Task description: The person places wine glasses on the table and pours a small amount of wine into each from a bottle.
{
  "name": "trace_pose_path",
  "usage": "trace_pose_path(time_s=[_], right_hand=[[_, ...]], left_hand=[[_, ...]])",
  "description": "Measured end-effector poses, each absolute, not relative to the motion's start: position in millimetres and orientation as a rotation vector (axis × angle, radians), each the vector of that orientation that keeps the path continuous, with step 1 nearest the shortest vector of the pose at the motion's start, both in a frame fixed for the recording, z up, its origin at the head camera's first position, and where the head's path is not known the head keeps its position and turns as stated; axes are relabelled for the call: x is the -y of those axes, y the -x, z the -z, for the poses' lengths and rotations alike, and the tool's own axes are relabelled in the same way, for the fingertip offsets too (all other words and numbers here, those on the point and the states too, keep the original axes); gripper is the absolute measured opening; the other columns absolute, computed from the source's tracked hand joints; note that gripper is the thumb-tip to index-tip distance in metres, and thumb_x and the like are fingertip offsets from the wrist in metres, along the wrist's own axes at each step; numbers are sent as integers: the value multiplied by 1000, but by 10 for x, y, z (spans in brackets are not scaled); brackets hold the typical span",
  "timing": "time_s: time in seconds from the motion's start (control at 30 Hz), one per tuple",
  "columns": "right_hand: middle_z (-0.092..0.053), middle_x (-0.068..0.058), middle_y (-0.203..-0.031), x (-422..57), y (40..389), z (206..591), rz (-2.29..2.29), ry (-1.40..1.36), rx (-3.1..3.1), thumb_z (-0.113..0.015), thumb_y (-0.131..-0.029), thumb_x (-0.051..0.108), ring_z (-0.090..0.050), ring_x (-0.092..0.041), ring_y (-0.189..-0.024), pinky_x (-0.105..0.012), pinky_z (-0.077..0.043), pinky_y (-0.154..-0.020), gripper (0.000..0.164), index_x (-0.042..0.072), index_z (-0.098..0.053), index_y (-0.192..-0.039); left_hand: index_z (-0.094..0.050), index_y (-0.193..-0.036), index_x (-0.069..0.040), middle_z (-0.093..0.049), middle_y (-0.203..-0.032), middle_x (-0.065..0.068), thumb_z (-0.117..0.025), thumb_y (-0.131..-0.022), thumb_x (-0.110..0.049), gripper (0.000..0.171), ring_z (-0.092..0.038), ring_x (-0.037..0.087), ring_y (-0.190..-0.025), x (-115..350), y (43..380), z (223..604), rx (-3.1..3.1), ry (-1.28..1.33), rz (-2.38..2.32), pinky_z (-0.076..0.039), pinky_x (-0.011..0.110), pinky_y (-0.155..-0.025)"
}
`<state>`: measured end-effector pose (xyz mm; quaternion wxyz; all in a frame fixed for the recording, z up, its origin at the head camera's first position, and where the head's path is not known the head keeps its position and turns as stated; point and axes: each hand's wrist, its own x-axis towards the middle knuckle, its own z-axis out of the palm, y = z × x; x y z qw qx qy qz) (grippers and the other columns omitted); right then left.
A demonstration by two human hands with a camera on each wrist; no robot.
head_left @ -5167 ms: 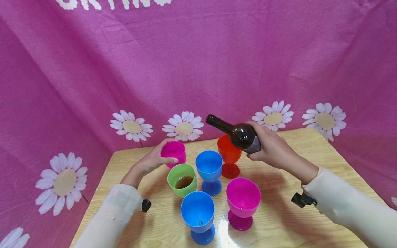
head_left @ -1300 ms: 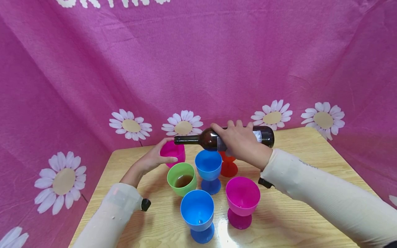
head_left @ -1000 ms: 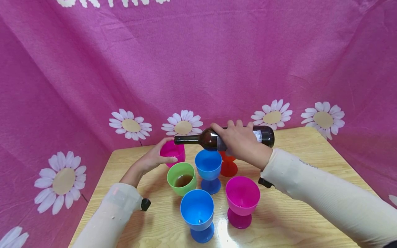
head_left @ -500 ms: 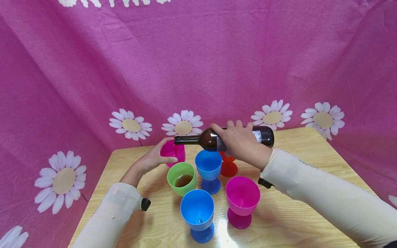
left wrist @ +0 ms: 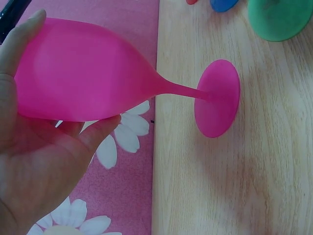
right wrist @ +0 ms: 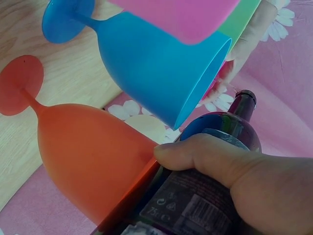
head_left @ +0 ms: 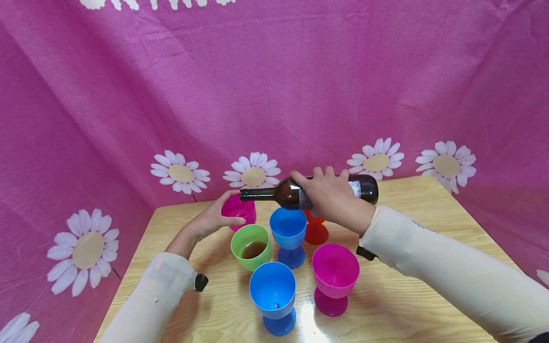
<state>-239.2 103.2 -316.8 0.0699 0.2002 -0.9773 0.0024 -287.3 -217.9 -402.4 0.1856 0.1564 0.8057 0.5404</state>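
At the back left of the table, my left hand (head_left: 211,218) grips a pink goblet (head_left: 237,208) round its bowl, fingers and thumb on opposite sides. Its foot stands on the wood in the left wrist view. My right hand (head_left: 333,197) holds a dark glass wine bottle (head_left: 286,194) round its body, lying nearly level. The bottle's mouth is at the pink goblet's rim; a faint thin stream seems to run from it in the right wrist view. Beneath the bottle are a blue goblet (head_left: 288,228) and a partly hidden orange-red goblet (head_left: 316,233).
A green goblet (head_left: 244,236) with brown liquid stands just in front of the held one. Nearer are another blue goblet (head_left: 273,290) and a second pink goblet (head_left: 335,269). The wooden table (head_left: 411,224) meets a pink flowered cloth (head_left: 274,95) at its back and sides.
Compared with about five seconds ago, the right hand has carried the bottle left and levelled it, its mouth now at the pink goblet. Over the last second both hands have stayed nearly still.
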Motion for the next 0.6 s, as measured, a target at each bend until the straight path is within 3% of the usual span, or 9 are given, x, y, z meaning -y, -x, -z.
trace_pose_path(time_s=[0.6], right_hand=[[-62,-22,-113,-1022,2372,3162,4,-606,2929,-98,-66,23,-56,-40,-104,-61,-48,-84,96,29,-47,-147]], left_hand=[[-23,-161,-18,-53,-142,18,-82,-89,-22,94,-55,34,-127,2179,2874,4023,-2282,-432,-1507,-52,45,-104]])
